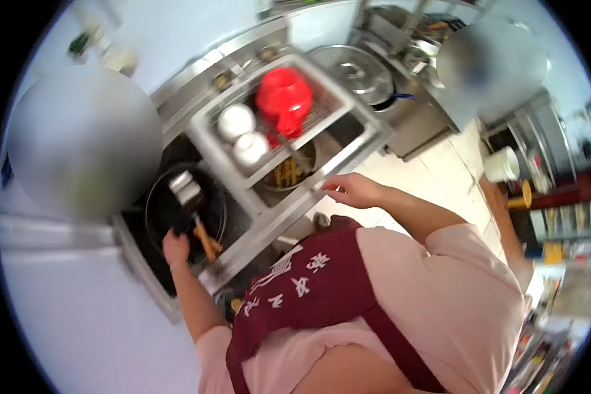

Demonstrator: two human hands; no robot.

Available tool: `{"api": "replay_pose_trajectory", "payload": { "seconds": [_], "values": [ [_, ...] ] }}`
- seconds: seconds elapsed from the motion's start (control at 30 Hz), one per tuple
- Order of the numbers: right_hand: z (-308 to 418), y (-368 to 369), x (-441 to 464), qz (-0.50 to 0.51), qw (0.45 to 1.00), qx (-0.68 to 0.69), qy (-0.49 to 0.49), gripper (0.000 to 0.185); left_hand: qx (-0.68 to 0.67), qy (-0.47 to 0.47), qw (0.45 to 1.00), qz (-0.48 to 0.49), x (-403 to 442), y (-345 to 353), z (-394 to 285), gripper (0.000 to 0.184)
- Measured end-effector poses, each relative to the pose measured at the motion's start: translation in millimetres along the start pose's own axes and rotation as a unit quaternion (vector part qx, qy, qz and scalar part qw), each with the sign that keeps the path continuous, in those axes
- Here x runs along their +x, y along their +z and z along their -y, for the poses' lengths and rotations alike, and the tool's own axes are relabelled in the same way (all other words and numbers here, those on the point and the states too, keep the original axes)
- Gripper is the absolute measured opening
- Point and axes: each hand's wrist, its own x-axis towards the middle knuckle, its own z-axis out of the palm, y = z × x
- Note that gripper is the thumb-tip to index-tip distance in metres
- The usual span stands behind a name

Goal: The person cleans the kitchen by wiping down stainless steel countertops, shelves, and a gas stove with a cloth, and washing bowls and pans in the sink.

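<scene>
My feed puts the left hand (175,248) at the near rim of a round black pan (161,210), fingers bent inward; I cannot tell whether they grip it. Just beyond those fingers, inside the pan, lies a silvery, box-shaped tool head (186,190), with a brown wooden handle (205,238) just right of them. The right hand (356,190), loosely curled around nothing I can see, is well apart, by the front ledge of the stainless-steel sink (279,220). Ahead, between the hands, a metal-rimmed draining basket (331,123) bears bright red plastic ware (284,98) and two white rounded pieces (236,123). Beyond the right hand I see a large metal-lidded pot (358,71), pale floor tiles (456,171) and a white bucket (502,164).
</scene>
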Motion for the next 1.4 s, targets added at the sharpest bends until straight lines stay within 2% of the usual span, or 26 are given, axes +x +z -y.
{"api": "replay_pose_trajectory", "payload": {
  "seconds": [0.03,0.07,0.1,0.2,0.27,0.33,0.47,0.57,0.67,0.73,0.8,0.87,0.93,1.0,1.07,1.1,1.13,1.2,1.23,1.33,1.37,1.4],
  "values": [
    [-16,-15,-10,-0.034,0.995,0.079,0.041,0.029,-0.001,0.043,0.997,-0.061,3,9,15,0.038],
    [-41,-33,-25,-0.081,0.979,0.163,0.086,0.029,-0.146,0.025,0.988,-0.04,7,10,16,0.038],
    [-64,-46,-35,-0.114,0.964,0.205,0.122,0.029,-0.138,0.014,0.99,-0.04,-9,-4,-18,0.035],
    [-124,-66,-49,-0.166,0.932,0.264,0.187,0.027,-0.215,0.071,0.972,-0.062,-24,1,-69,0.03],
    [-173,-83,-58,-0.201,0.913,0.303,0.183,0.028,-0.258,0.099,0.96,-0.045,-34,8,-120,0.028],
    [-212,-111,-68,-0.242,0.908,0.279,0.198,0.028,-0.279,0.099,0.955,-0.037,-52,14,-182,0.025],
    [-298,-169,-90,-0.272,0.892,0.303,0.198,0.027,-0.332,0.102,0.936,0.054,-76,49,-299,0.021],
    [-355,-201,-111,-0.234,0.906,0.291,0.2,0.027,-0.364,0.119,0.921,0.075,-99,70,-394,0.02],
    [-401,-212,-132,-0.219,0.914,0.282,0.191,0.027,-0.364,0.195,0.903,0.122,-110,81,-487,0.017],
    [-413,-219,-148,-0.21,0.902,0.325,0.191,0.027,-0.371,0.19,0.898,0.143,-115,83,-541,0.016],
    [-429,-221,-156,-0.209,0.906,0.324,0.176,0.027,-0.384,0.257,0.875,0.144,-107,95,-569,0.015],
    [-451,-229,-161,-0.207,0.91,0.308,0.185,0.026,-0.378,0.248,0.879,0.155,-110,100,-599,0.016],
    [-471,-230,-168,-0.243,0.931,0.21,0.171,0.026,-0.269,0.354,0.881,0.162,-112,107,-622,0.018],
    [-480,-247,-176,-0.255,0.917,0.24,0.193,0.026,-0.303,0.334,0.875,0.175,-111,129,-643,0.018],
    [-502,-258,-186,-0.318,0.907,0.195,0.194,0.026,-0.301,0.296,0.885,0.193,-116,139,-664,0.018],
    [-513,-276,-194,-0.317,0.911,0.168,0.204,0.027,-0.269,0.301,0.895,0.189,-118,145,-677,0.019],
    [-537,-290,-201,-0.339,0.915,0.128,0.175,0.029,-0.295,0.311,0.878,0.211,-122,149,-690,0.018],
    [-562,-337,-214,-0.36,0.883,0.156,0.256,0.03,-0.298,0.307,0.867,0.255,-131,153,-726,0.019],
    [-583,-361,-221,-0.375,0.88,0.13,0.259,0.032,-0.267,0.342,0.864,0.255,-129,160,-740,0.019],
    [-683,-432,-230,-0.424,0.866,0.051,0.261,0.037,-0.247,0.344,0.87,0.254,-119,196,-790,0.019],
    [-717,-458,-229,-0.426,0.862,0.051,0.271,0.045,-0.27,0.322,0.869,0.261,-117,211,-809,0.019],
    [-760,-490,-222,-0.432,0.861,0.044,0.264,0.045,-0.276,0.326,0.868,0.253,-121,222,-845,0.019]
  ]
}}
